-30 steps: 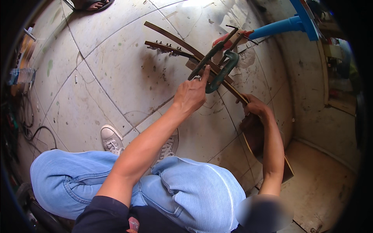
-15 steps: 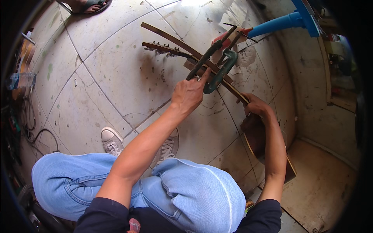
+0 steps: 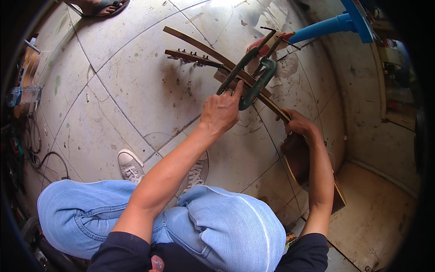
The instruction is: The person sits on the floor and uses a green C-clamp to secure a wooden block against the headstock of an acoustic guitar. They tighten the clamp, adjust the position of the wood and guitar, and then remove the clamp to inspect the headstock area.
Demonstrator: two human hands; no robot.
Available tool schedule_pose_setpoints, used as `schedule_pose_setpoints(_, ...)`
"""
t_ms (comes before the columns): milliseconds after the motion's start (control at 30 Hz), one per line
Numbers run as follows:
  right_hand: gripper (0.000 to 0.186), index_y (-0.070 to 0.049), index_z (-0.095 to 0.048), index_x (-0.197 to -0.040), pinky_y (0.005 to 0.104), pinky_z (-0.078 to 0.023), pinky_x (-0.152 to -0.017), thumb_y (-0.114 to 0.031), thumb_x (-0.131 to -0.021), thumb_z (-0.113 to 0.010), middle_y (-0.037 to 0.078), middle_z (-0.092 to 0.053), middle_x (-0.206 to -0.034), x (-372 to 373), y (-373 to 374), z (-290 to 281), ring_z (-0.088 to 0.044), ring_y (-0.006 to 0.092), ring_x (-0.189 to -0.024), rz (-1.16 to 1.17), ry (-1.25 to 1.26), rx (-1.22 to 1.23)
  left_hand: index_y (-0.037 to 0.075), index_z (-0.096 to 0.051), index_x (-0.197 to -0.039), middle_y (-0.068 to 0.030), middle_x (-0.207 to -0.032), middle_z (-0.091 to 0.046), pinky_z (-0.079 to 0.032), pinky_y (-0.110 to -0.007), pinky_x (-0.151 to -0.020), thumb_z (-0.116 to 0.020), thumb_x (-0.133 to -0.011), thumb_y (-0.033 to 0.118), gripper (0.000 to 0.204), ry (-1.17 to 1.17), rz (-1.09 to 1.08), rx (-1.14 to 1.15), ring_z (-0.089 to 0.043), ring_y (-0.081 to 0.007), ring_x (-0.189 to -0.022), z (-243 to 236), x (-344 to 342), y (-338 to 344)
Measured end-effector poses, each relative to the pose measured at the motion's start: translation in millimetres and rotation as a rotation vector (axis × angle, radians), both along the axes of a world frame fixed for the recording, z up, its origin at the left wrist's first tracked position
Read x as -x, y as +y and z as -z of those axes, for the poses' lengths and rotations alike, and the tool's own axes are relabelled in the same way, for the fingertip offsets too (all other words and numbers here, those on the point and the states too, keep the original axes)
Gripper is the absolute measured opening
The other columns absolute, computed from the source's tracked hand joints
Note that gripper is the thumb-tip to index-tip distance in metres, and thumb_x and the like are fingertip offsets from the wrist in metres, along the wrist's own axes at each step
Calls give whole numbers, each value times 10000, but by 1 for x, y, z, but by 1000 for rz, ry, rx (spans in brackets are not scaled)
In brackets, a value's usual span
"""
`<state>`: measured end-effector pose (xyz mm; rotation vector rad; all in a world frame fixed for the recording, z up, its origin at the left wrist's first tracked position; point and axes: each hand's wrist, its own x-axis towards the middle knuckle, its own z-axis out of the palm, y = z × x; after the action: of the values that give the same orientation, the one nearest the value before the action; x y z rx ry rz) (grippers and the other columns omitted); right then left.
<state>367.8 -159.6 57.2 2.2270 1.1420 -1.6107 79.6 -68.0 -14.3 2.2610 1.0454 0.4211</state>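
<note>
A brown guitar lies across the tiled floor, its neck (image 3: 199, 57) with tuning pegs pointing up-left and its body (image 3: 299, 158) low at the right. Two dark green C-clamps (image 3: 253, 81) sit across the neck near the body joint. My left hand (image 3: 222, 111) reaches forward, its fingers pressed against the lower end of a clamp on the neck. My right hand (image 3: 297, 124) grips the neck where it meets the body. A loose curved wooden strip (image 3: 190, 41) lies alongside the neck.
A blue pipe stand (image 3: 331, 25) rises at the top right. A person's sandalled foot (image 3: 97, 7) shows at the top left. Cables and a clear bottle (image 3: 22, 95) lie at the left edge. My jeans-clad knees (image 3: 217, 222) and grey sneakers (image 3: 129, 165) fill the foreground.
My left hand has stayed at the clamp, shifting slightly along it. The view has tilted a little; the right hand keeps its grip.
</note>
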Motion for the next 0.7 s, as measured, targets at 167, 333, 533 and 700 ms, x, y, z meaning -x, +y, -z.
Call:
schedule_pose_setpoints(167, 532, -59, -614, -1140, 329, -458, -642, 11, -613, -626, 19, -524, -750, 2, 0, 0, -538, 158, -711, 1, -14, -3, 107, -481, -1528, -173, -968, -714, -610, -488, -731, -583, -830, 45, 708, 31, -6, 38, -729, -401, -777, -3, -2, 3)
schedule_pose_setpoints(333, 533, -53, -612, -1136, 333, -471, -654, 15, -607, -618, 27, -519, -757, 2, -3, 1, -540, 171, -718, 15, -4, -15, 117, -512, -1494, -159, -949, -707, -602, -490, -699, -589, -832, 50, 669, 11, 0, 7, -723, -394, -758, -2, -2, 4)
schedule_pose_setpoints(533, 536, -53, -610, -1125, 332, -466, -652, 22, -594, -621, 28, -517, -760, -4, -7, 5, -540, 168, -728, 7, 5, -40, 97, -572, -1372, -164, -967, -714, -593, -484, -682, -632, -848, 71, 528, -172, -59, -1, -707, -398, -749, 4, 4, -10)
schedule_pose_setpoints(700, 553, -49, -607, -1139, 343, -487, -684, 30, -591, -601, 47, -540, -785, 3, -1, -5, -562, 186, -765, 2, -20, -23, 86, -611, -1262, -174, -931, -724, -579, -468, -661, -644, -869, 78, 394, -231, -111, 10, -706, -383, -737, 14, 12, -15)
